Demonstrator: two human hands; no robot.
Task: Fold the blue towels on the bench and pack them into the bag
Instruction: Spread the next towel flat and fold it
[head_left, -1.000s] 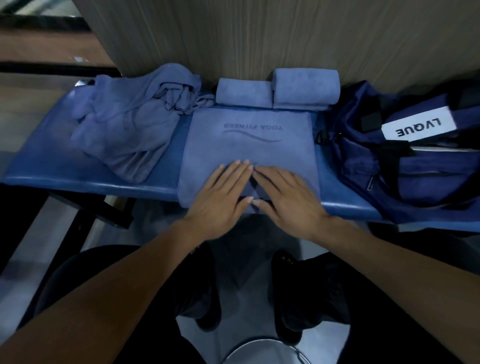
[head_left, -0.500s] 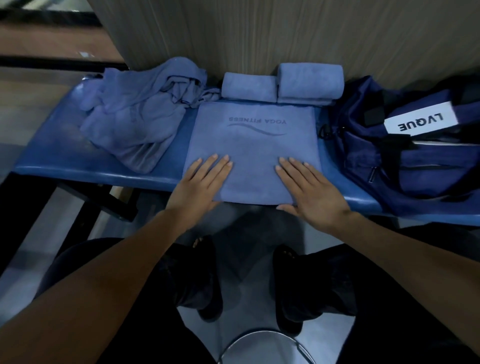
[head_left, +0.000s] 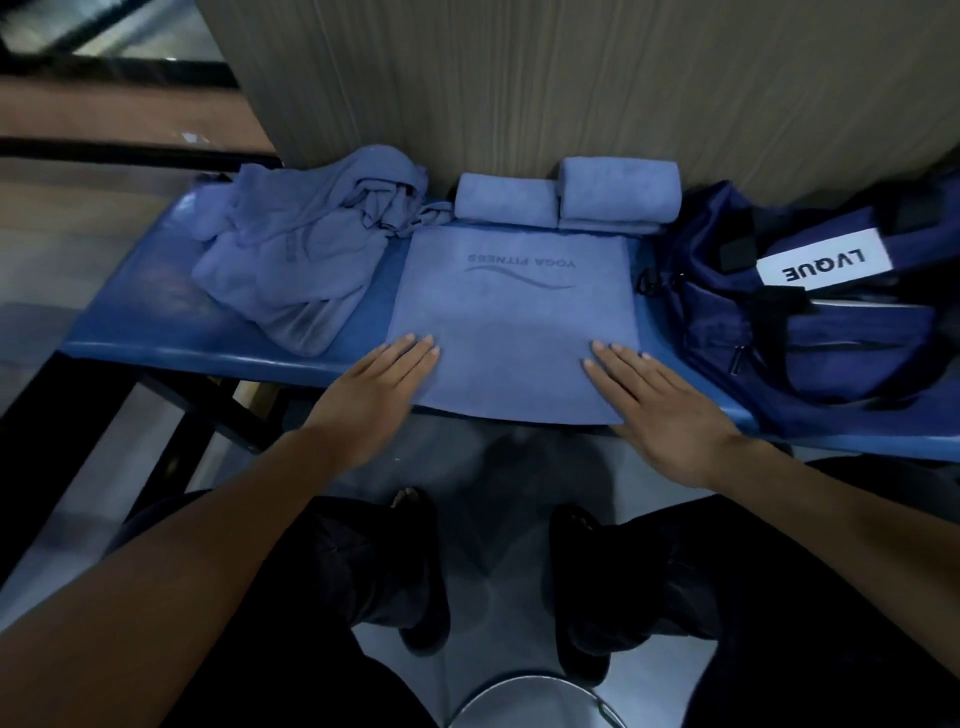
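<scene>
- A wood-grain wall panel (head_left: 571, 78) fills the upper middle and right of the frame, directly behind everything.
- The blue counter (head_left: 156, 332) runs from the left of the frame to the right edge, set against that panel.
- A dark blue bag (head_left: 831, 332) sits at the right of the frame on the counter, with a white "LVQUE" label (head_left: 823, 266) on top.
- The flat towel (head_left: 514, 322) lies spread at the centre of the frame, printed "YOGA FITNESS", its near edge reaching the counter's front rim.
- A crumpled pile of towels (head_left: 301, 260) rests at the centre-left of the frame, just beside the flat one.
- Two rolled towels (head_left: 571, 200) sit side by side at the upper centre, against the panel, touching the far edge of the flat towel.
- The left hand (head_left: 379, 389) lies flat with straight fingers, pressing the flat towel's lower left corner.
- The right hand (head_left: 660, 400) lies flat the same way, grasping nothing, on the lower right corner.
</scene>
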